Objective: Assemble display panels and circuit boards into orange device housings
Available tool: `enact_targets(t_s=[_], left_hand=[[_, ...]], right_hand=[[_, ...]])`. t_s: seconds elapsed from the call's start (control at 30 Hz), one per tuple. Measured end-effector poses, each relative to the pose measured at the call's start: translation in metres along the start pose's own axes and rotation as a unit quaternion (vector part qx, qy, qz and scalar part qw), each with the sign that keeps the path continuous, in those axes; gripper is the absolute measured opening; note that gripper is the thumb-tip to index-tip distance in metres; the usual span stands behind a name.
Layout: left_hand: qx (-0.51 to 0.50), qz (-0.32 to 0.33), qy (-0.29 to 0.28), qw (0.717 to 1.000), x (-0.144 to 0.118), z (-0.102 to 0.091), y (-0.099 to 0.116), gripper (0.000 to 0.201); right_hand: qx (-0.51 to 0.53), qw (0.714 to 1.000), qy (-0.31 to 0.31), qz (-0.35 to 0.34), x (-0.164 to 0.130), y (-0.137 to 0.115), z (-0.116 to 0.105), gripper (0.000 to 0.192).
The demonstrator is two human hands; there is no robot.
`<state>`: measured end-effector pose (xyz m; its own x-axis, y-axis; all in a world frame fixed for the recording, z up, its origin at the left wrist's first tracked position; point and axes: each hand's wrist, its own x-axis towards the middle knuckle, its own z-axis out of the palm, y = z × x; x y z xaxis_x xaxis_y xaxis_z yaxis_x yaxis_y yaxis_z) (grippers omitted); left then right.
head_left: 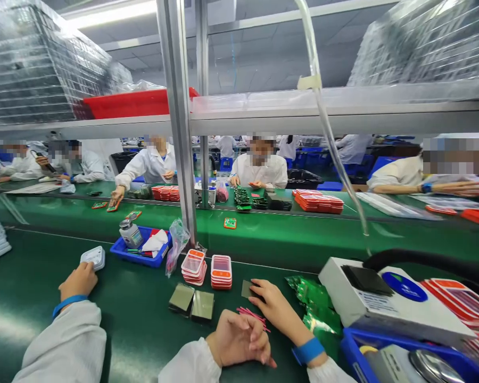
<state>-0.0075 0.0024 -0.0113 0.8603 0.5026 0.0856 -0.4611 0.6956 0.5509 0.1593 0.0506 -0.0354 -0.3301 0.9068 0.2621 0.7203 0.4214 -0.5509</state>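
Note:
My right hand point(277, 309), with a blue wrist strap, reaches forward across the green mat, its fingertips pinching the edge of a small grey square piece point(246, 289). My left hand point(239, 338) rests on the mat just left of that wrist, fingers curled, nothing visible in it. Thin pink sticks point(252, 315) lie between the two hands. Two grey-green square plates point(192, 302) sit left of them. Two stacks of small orange-rimmed trays point(207, 268) stand beyond.
A co-worker's hand point(78, 281) at the left touches a white device point(93, 257). A blue tray point(141, 250) holds a bottle. Green circuit boards point(317, 306), a white box point(383, 303) and a blue bin point(355, 343) are on the right. Several people work across the conveyor point(287, 234).

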Motion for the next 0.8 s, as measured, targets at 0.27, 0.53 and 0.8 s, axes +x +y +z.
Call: enact_targets(t_s=[0.27,0.53,0.8], left_hand=[[-0.006,0.020,0.035,0.999,-0.001,0.001,0.002,0.019],[-0.013,0.041,0.082,0.996,-0.003,0.007,0.007,0.016],[-0.044,0.042,0.198,0.978,0.003,-0.005,0.002,0.040]], right_hand=[[0.032,0.998,0.051,-0.021,-0.003,0.009,0.015,0.028],[0.075,0.991,0.110,0.008,-0.005,0.012,0.023,0.034],[0.141,0.971,0.175,0.088,-0.012,-0.005,0.000,0.046]])
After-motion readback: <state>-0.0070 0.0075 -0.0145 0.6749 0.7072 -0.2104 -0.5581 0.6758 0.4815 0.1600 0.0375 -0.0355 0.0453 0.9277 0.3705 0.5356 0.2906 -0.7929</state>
